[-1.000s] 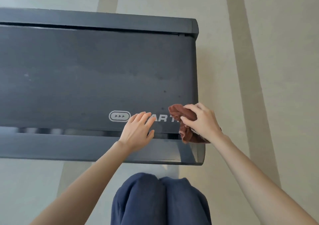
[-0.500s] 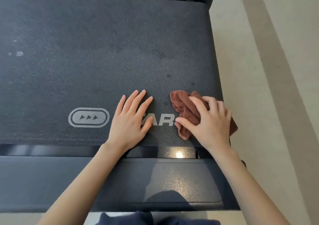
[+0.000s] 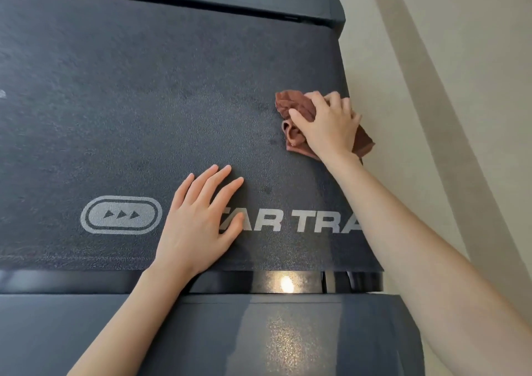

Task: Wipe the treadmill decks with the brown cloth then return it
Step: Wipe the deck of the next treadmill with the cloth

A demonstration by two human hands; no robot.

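1. I see the right hand (image 3: 329, 126) gripping the bunched brown cloth (image 3: 293, 106), fingers curled over it, at the right edge of the treadmill deck (image 3: 144, 87).
2. The cloth lies on the deck, one corner hanging past the edge over the floor (image 3: 431, 58).
3. The left hand (image 3: 198, 220) rests flat on the deck, fingers straight and slightly spread, covering the start of the white lettering (image 3: 325, 222).

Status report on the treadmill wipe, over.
Right hand grips brown cloth at right edge of treadmill deck. Left hand flat on deck. Nothing in the cloth's way.
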